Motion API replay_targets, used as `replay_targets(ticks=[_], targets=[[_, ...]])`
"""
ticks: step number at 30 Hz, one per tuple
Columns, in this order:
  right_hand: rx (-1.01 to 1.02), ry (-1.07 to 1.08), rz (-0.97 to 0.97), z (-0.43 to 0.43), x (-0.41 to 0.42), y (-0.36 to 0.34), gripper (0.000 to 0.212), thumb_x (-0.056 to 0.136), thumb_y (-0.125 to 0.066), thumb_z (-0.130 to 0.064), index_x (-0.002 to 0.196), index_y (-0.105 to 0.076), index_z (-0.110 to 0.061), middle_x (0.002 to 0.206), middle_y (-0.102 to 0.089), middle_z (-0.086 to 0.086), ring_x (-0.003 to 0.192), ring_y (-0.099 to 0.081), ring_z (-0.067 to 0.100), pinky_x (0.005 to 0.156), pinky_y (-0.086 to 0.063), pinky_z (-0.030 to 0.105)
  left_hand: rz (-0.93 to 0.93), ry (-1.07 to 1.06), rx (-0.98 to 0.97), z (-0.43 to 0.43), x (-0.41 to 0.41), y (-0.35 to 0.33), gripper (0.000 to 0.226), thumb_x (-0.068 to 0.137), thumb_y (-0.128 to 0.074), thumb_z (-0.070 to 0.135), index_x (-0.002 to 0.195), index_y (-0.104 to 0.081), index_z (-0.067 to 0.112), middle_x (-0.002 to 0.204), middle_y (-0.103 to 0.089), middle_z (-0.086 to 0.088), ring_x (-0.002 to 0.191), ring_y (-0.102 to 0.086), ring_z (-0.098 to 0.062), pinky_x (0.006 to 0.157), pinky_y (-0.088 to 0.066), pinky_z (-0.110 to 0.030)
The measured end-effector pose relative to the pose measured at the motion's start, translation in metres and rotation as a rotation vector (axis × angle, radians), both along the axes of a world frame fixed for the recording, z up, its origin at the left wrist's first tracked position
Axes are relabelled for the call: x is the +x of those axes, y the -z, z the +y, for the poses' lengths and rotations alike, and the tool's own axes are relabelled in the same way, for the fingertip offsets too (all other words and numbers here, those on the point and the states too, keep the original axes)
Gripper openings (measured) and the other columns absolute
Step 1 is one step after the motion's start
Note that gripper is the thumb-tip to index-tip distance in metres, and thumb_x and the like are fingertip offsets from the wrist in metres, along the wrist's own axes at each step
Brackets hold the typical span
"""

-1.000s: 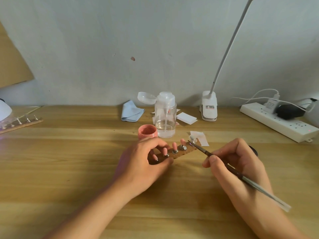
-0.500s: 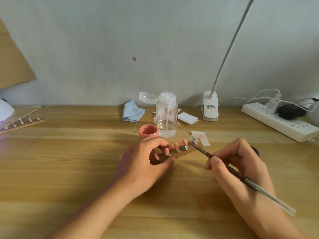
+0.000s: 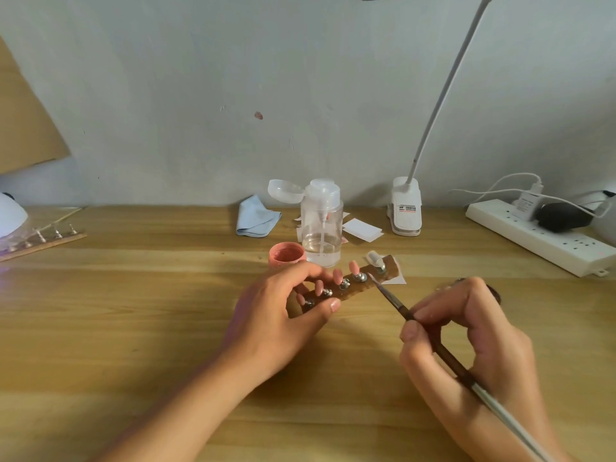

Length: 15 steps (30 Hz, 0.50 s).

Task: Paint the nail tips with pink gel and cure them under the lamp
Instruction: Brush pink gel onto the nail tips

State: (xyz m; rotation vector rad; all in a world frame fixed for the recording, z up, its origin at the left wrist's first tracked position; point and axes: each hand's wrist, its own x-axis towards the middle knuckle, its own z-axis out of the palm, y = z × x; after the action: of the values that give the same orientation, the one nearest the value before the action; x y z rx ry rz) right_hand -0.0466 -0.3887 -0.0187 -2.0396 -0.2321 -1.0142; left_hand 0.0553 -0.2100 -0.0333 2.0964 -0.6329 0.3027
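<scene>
A brown wooden strip (image 3: 361,285) carries several nail tips on metal studs. Most tips are pink (image 3: 353,267); the rightmost tip (image 3: 374,257) is still clear. My left hand (image 3: 283,315) grips the strip's left end between thumb and fingers. My right hand (image 3: 466,341) holds a thin brush (image 3: 396,303) like a pen, its tip just below and right of the clear nail tip, near the strip's right end. An open pot of pink gel (image 3: 286,254) stands just behind my left hand. The white curing lamp (image 3: 10,216) is at the far left edge.
A clear pump bottle (image 3: 321,225) stands behind the pot, with a blue cloth (image 3: 256,216) and white wipes (image 3: 361,230) near the wall. A clip desk lamp (image 3: 406,208) and a power strip (image 3: 540,236) are at the right. A second strip of studs (image 3: 46,240) lies by the curing lamp.
The brush tip has drawn back slightly from the clear nail tip, down and to the right. My left hand keeps its hold on the strip.
</scene>
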Motion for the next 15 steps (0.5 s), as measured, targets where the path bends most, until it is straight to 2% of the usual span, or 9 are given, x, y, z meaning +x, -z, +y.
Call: replay_targets(ticks=[2, 6, 8, 11, 15], targets=[[-0.002, 0.003, 0.004, -0.0002, 0.0001, 0.0000, 0.009, 0.072, -0.057, -0.032, 0.077, -0.050, -0.029, 0.078, -0.060, -0.007, 0.079, -0.060, 0.019, 0.070, -0.047, 0.035, -0.010, 0.004, 0.003, 0.0003, -0.0002, 0.0003, 0.022, 0.076, -0.070, 0.043, 0.097, -0.068, 0.038, 0.086, -0.060, 0.029, 0.082, -0.060, -0.005, 0.068, -0.040, -0.009], [0.000, 0.007, 0.019, 0.0010, 0.0005, -0.0003, 0.011, 0.072, -0.057, -0.034, 0.076, -0.053, -0.024, 0.079, -0.062, -0.008, 0.078, -0.062, 0.020, 0.070, -0.050, 0.041, -0.034, 0.004, 0.021, 0.0011, -0.0010, 0.0000, 0.020, 0.080, -0.075, 0.036, 0.098, -0.067, 0.039, 0.088, -0.059, 0.030, 0.079, -0.059, -0.004, 0.067, -0.038, -0.006], [0.005, 0.010, 0.020, 0.0017, 0.0005, -0.0006, 0.010, 0.073, -0.057, -0.034, 0.077, -0.053, -0.026, 0.080, -0.063, -0.009, 0.079, -0.062, 0.020, 0.071, -0.050, 0.043, -0.039, -0.003, 0.033, 0.0005, -0.0019, -0.0006, 0.020, 0.081, -0.078, 0.034, 0.097, -0.067, 0.039, 0.088, -0.059, 0.030, 0.079, -0.059, -0.003, 0.067, -0.038, -0.006], [0.005, 0.008, 0.028, 0.0025, 0.0004, -0.0012, 0.010, 0.073, -0.058, -0.035, 0.078, -0.050, -0.033, 0.082, -0.063, -0.012, 0.081, -0.062, 0.019, 0.072, -0.049, 0.039, -0.044, -0.004, 0.041, -0.0004, -0.0028, -0.0011, 0.020, 0.080, -0.077, 0.033, 0.097, -0.068, 0.039, 0.088, -0.059, 0.030, 0.080, -0.058, -0.002, 0.066, -0.038, -0.006], [-0.048, 0.009, 0.035, 0.0022, 0.0014, -0.0006, 0.015, 0.073, -0.066, -0.022, 0.078, -0.052, -0.026, 0.080, -0.062, -0.010, 0.080, -0.063, 0.023, 0.071, -0.052, 0.047, -0.060, 0.003, 0.045, -0.0005, -0.0034, -0.0012, 0.021, 0.080, -0.079, 0.030, 0.097, -0.068, 0.036, 0.087, -0.059, 0.028, 0.080, -0.058, -0.002, 0.068, -0.038, -0.007]])
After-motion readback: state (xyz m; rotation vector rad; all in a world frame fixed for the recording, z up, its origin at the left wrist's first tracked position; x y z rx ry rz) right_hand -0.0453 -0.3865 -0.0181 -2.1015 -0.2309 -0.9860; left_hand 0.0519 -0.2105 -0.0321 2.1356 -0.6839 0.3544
